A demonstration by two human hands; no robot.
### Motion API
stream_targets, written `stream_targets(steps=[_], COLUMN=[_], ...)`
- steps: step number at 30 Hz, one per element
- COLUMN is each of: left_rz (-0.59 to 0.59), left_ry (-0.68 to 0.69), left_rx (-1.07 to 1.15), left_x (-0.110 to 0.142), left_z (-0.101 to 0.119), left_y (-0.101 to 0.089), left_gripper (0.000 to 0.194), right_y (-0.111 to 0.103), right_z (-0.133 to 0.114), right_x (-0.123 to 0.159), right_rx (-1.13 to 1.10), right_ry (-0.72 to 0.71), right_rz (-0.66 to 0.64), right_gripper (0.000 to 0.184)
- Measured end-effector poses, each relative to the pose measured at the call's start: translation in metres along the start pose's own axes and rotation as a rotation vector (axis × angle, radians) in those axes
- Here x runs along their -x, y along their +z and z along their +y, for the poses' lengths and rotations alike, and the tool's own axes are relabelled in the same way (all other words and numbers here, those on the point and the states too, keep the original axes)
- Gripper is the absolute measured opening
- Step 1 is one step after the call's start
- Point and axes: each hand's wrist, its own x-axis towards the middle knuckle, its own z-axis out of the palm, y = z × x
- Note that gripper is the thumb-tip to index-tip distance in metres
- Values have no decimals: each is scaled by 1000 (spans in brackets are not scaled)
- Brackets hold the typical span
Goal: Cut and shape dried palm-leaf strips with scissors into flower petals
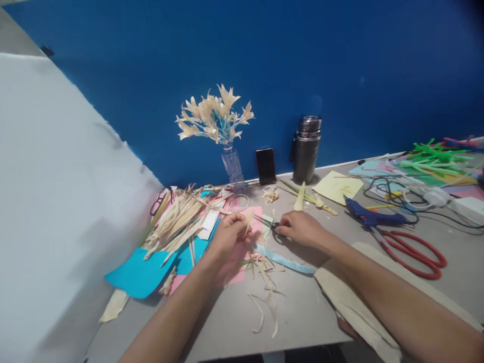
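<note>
My left hand [231, 236] pinches a small pale piece of dried husk [249, 220] between thumb and fingers. Closed around the handles of small scissors [267, 222] is my right hand [300, 229]; the blades point left toward the husk piece, apparently just behind it. Below both hands a light blue strip [285, 260] lies across the table, with thin husk trimmings [264, 272] scattered around it. Pink paper [238, 264] lies beneath my left hand. A pointed husk leaf [300, 197] sits just beyond my right hand.
Dried husk strips [177, 222] and blue paper [139, 272] lie left. Behind stand husk flowers [212, 113] in a clear bottle [233, 169], a phone [265, 166] and a dark flask [306, 151]. On the right are a blue glue gun [372, 214] and large red-handled scissors [412, 252].
</note>
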Motion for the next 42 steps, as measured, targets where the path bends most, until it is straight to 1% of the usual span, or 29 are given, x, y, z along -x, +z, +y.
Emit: stream_targets(steps=[1,2,4,6,8,11,12,14,16,18,22,24,26,28,30,32,34,36,39,41,42], left_rz=[-15,-20,-12,-3,1,-3,-4,-1,-1,2,8,22,49,94,152,183,161,106,44,23,12], left_ry=[-24,-32,-29,-24,-23,-21,-16,-1,14,11,-29,-57,-68,-22,66,135,142,108,45,9,-10], left_rx=[99,146,177,180,161,82,45,-22,-73,-108,-118,-126,-180,-291,-415,-480,-437,-311,-113,-14,40], left_x=[4,8,12,15,17,21,22,24,24,23,20,18,16,13,10,8,7,7,9,11,12], left_z=[-1,-2,-5,-8,-10,-8,-7,-6,-6,-9,-15,-17,-18,-18,-20,-20,-20,-19,-16,-15,-15], left_y=[2,5,9,12,13,16,17,18,19,19,18,17,15,11,6,2,-1,-1,-1,0,0], left_gripper=[15,16,18,20,21,20,19,19,19,17,8,5,1,2,5,7,8,7,6,9,12], right_y=[3,6,12,16,18,22,24,28,31,31,24,21,19,19,19,19,18,17,15,14,14], right_z=[-2,-4,-9,-12,-15,-17,-19,-22,-25,-28,-31,-31,-30,-29,-28,-28,-28,-27,-25,-23,-21], right_x=[2,3,6,8,9,10,10,11,14,16,18,18,18,17,17,17,17,17,16,15,14], right_rx=[6,7,-9,-97,-330,-798,-913,-1016,-1014,-978,-849,-789,-745,-710,-703,-722,-746,-741,-667,-583,-532], right_ry=[-44,-91,-189,-243,-215,-85,-48,7,37,51,57,60,57,48,49,56,66,73,53,0,-53], right_rz=[-25,-44,-55,-39,-72,-197,-209,-150,-78,-46,37,70,73,73,82,86,92,105,148,201,243], right_gripper=[20,20,21,20,17,26,25,16,17,19,18,18,19,19,20,21,22,24,27,28,26])
